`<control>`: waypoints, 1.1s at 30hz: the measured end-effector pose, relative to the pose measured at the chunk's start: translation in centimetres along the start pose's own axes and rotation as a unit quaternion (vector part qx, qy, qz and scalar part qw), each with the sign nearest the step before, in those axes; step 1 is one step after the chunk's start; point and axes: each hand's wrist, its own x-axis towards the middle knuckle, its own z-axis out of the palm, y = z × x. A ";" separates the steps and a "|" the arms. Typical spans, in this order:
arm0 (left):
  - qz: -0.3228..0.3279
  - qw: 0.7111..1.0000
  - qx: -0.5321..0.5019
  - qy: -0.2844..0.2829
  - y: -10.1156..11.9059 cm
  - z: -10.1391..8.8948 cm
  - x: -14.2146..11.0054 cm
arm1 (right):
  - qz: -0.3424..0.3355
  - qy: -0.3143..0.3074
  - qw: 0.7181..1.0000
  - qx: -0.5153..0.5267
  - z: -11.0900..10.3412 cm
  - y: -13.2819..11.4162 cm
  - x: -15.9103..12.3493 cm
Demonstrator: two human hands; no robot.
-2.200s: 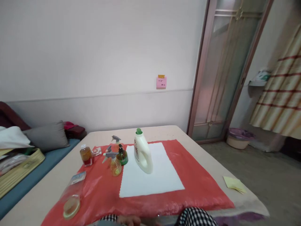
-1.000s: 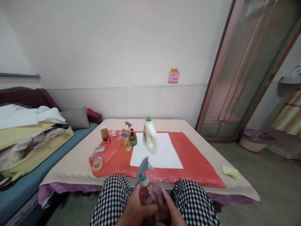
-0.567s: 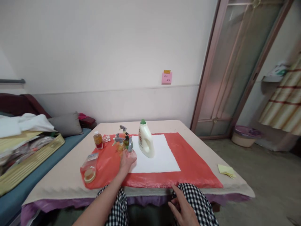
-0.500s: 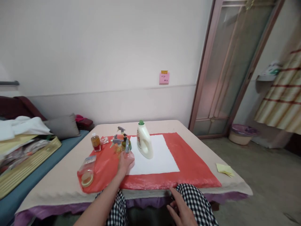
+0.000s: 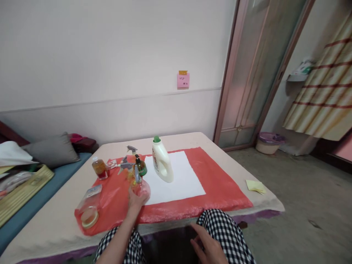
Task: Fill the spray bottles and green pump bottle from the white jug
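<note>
My left hand (image 5: 136,202) is wrapped round the lower body of a pinkish see-through spray bottle (image 5: 144,189), which stands at the left edge of a white sheet (image 5: 184,176). Just behind it cluster several more bottles, among them a dark pump bottle with a green base (image 5: 141,168) and a yellowish spray bottle (image 5: 130,175). A large cream detergent jug (image 5: 162,163) with a green cap stands on the sheet. Over my right knee, my right hand (image 5: 208,246) is held with fingers apart and nothing in them.
A red plastic cover (image 5: 220,183) lies beneath the sheet. To the left are a bottle of amber and red liquid (image 5: 100,169), a clear plastic pack (image 5: 92,198) and a roll of tape (image 5: 90,218). Yellow paper slips (image 5: 255,186) lie near the right edge.
The view has turned slightly, so the scene sits further left. My left hand stays on the pinkish spray bottle, and my right hand has hardly moved.
</note>
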 end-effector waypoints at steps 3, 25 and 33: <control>-0.029 0.999 0.005 0.028 0.0 -0.7 -1.3 | -0.027 0.020 0.999 -0.012 -0.1 -0.1 -0.1; 0.313 0.924 0.096 -0.198 -1.3 6.5 -7.4 | 0.063 0.103 0.970 -0.210 -12.5 3.4 4.3; 0.394 0.885 0.185 -0.164 -0.5 9.0 -6.1 | 0.212 0.052 0.900 -0.378 -19.9 13.6 5.6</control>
